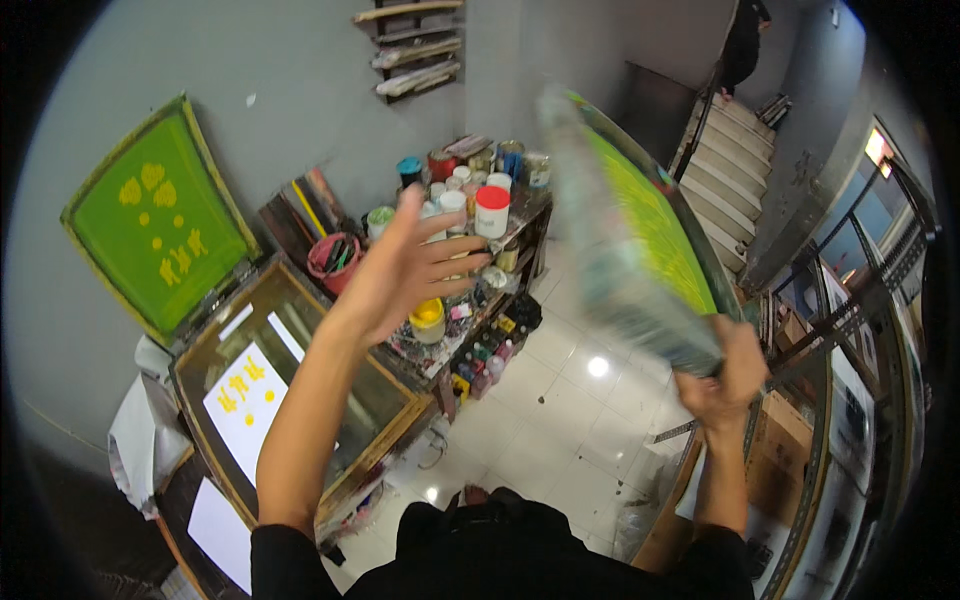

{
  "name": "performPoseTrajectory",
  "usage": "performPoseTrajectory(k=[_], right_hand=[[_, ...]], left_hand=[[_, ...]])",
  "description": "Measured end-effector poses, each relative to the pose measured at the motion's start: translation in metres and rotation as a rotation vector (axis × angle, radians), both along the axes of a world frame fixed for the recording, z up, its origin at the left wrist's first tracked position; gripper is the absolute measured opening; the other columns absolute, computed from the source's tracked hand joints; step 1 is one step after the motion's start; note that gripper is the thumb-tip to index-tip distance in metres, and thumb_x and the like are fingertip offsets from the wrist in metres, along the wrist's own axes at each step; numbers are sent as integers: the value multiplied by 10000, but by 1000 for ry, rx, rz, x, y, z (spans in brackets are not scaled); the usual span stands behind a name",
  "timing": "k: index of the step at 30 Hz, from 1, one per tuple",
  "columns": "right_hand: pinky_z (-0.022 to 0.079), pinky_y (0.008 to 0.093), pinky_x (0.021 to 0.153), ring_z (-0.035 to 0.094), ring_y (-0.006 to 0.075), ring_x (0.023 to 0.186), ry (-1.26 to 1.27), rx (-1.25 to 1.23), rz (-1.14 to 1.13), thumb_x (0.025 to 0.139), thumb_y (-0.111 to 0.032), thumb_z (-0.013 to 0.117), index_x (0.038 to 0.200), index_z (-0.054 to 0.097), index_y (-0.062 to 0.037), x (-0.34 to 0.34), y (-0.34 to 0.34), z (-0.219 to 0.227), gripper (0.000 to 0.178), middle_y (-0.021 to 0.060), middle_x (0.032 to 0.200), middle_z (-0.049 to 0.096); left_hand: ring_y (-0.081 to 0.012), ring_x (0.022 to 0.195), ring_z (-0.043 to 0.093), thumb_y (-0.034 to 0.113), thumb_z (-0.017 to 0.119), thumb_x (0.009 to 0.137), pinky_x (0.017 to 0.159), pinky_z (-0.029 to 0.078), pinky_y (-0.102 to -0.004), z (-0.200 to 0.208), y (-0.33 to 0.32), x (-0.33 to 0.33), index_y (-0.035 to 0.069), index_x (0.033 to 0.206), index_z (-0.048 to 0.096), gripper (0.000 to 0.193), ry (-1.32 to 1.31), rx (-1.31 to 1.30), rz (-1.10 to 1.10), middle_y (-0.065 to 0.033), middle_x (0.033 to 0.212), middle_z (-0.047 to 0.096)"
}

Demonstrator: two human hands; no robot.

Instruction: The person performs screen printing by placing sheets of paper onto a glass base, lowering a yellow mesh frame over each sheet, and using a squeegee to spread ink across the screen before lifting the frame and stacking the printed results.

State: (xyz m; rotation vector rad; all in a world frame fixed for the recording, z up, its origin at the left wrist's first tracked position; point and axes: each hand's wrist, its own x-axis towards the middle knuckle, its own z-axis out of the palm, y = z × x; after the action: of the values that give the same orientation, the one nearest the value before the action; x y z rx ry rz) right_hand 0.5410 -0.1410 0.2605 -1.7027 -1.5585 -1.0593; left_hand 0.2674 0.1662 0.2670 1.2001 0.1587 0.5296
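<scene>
My right hand (725, 375) is closed round the lower corner of a screen printing frame (655, 215) with green and yellow mesh. The frame is held up on edge and partly blurred. My left hand (405, 270) hangs in the air with its fingers spread, holding nothing, in front of a cluttered paint table. To its left a second green screen (155, 215) with yellow motifs stands tilted up by the wall. Below that screen lies a wood-edged glass printing bed (375, 425). A white sheet (245, 410) with yellow prints rests on the bed.
The paint table holds a red-lidded white jar (492, 211), an open yellow pot (428, 320) and a pink bucket (334, 258). Bottles (488, 372) crowd beneath it. Metal racks (850, 300) stand at right. A person (742, 50) is on the stairs (725, 160) behind.
</scene>
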Motion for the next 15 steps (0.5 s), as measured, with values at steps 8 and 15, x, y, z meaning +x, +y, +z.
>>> performPoseTrajectory(k=[8, 15], right_hand=[[503, 406, 752, 617, 300, 905, -304, -374, 334, 774, -338, 780, 1182, 717, -38, -82, 25, 3, 511, 124, 1009, 625], [411, 470, 1092, 537, 413, 1297, 379, -304, 37, 892, -418, 753, 1408, 569, 13, -52, 61, 30, 697, 238, 1401, 585]], left_hand=[[-298, 1216, 640, 119, 624, 870, 1041, 531, -422, -2, -55, -20, 7, 1494, 447, 659, -178, -257, 347, -168, 1370, 617], [-310, 1148, 675, 130, 652, 703, 1022, 544, -403, -82, -90, -151, -12, 1496, 449, 831, -300, -381, 676, -187, 1352, 631]])
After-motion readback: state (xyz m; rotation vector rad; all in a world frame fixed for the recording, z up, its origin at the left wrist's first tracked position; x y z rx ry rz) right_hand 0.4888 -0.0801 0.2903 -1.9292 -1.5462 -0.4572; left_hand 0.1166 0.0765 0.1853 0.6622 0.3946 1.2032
